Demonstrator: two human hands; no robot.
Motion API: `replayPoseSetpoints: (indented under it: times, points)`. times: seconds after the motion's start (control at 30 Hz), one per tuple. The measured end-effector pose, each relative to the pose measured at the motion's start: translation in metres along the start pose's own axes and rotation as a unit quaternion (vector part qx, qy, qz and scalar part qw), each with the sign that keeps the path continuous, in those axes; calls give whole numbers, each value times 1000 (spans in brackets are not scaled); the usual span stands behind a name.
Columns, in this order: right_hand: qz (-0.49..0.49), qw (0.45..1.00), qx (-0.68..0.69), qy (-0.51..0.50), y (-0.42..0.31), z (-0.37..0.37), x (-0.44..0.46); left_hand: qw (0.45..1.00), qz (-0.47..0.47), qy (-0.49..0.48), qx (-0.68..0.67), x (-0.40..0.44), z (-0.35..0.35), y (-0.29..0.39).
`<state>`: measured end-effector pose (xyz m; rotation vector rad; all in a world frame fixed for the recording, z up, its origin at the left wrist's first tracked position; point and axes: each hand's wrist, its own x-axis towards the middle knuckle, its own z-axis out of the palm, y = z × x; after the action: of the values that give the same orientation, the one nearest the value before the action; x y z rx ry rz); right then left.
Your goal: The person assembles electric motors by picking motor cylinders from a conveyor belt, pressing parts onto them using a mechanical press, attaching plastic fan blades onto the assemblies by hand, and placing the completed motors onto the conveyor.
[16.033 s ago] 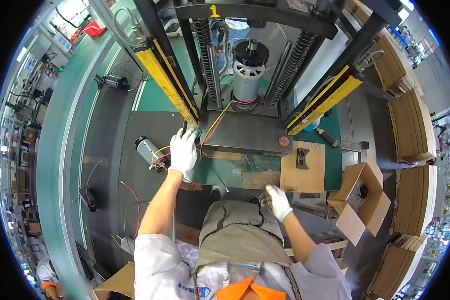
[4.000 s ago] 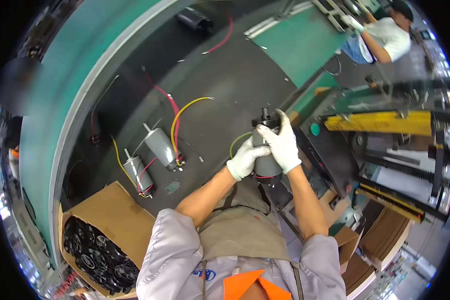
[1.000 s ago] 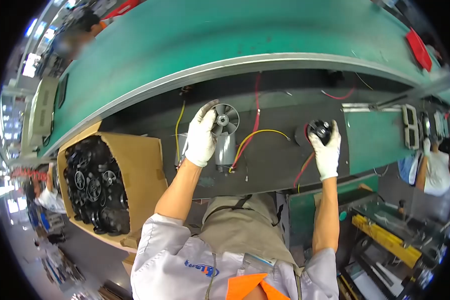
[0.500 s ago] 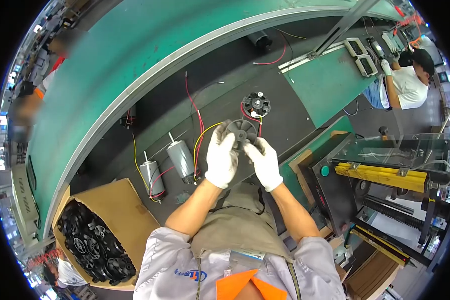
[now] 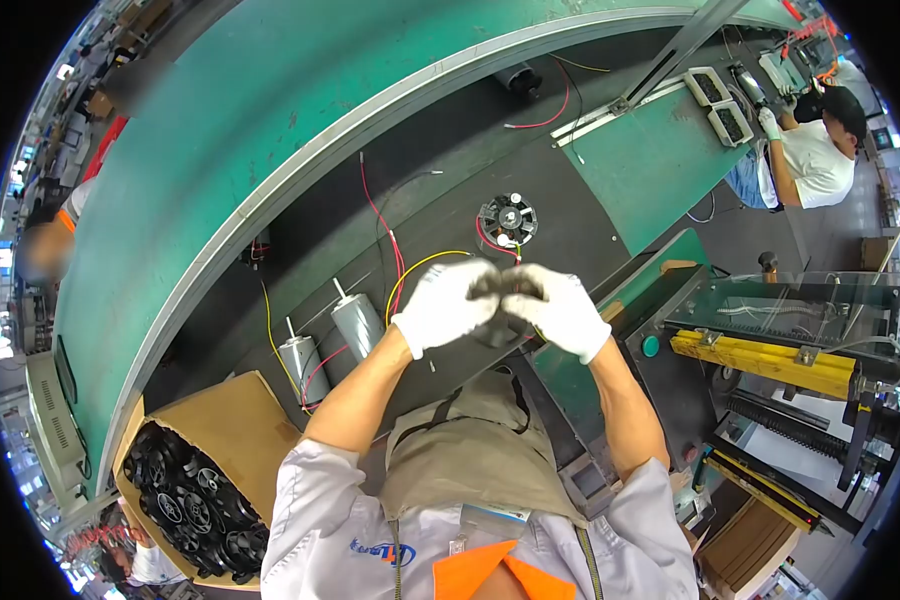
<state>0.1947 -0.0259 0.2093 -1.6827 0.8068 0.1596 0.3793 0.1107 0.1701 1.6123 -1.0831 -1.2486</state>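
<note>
- I see cardboard box [image 5: 232, 412] w/ black round spoked parts [image 5: 195, 508] inside
- L hand [image 5: 448, 308] & R hand [image 5: 562, 312] — both gloved, fingers curled on blurred dark part [image 5: 497, 330] btwn them, above dark flat bench [image 5: 440, 225]

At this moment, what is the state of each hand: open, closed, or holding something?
Left hand: closed, holding a dark part, blurred.
Right hand: closed, holding the same dark part.

We look down on a dark counter [image 5: 450, 205], where a wired motor [image 5: 508, 222] sits end-on at one o'clock, a grey motor [image 5: 356, 322] at nine, a second grey motor [image 5: 304, 366] at eight, and a dark motor [image 5: 519, 79] near twelve.
</note>
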Motion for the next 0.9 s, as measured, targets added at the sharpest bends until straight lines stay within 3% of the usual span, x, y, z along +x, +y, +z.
replayPoseSetpoints:
  times: [0.03, 0.1, 0.17, 0.23, 0.3, 0.43, 0.5, 0.6, 0.67, 0.7, 0.77, 0.83, 0.9]
  points:
    - [-156, 984, -7, 85, 26, 5, 16, 1000, -1, -3, -1, 7, -1, 1]
    - [-48, 981, 123, 145, 13, 4, 23, 963, 147, 218, 50, 29, -7, 3]
    - [-76, 934, 255, 239, 8, 7, 38, 940, 179, 292, 6, 54, -6, 0]
    - [-73, 918, 292, 259, 13, 6, 52, 950, 132, 283, -16, 71, 0, -8]
    - [-53, 925, 264, 269, 14, 9, 59, 954, 48, 271, -124, 81, 9, -4]
    - [-22, 937, 192, 290, 18, 8, 67, 952, 66, 285, -86, 102, 20, -19]
    - [-12, 940, 186, 285, 22, 4, 69, 952, 44, 271, -136, 98, 18, -2]
    - [-19, 944, 70, 321, 21, 2, 74, 960, 26, 260, -102, 98, 13, 7]
    - [-145, 905, 190, 351, 21, 4, 92, 964, 17, 250, -88, 99, 12, 11]
    - [-143, 905, 193, 351, 21, 4, 100, 965, 14, 249, -86, 102, 14, 6]
    - [-123, 916, 321, 205, 10, 1, 107, 955, 50, 270, -111, 107, 18, -6]
    - [-140, 916, 328, 183, 19, 0, 112, 957, 36, 260, -126, 105, 19, -14]
    - [-118, 912, 381, 95, 26, -4, 116, 957, 21, 251, -142, 102, 24, -18]
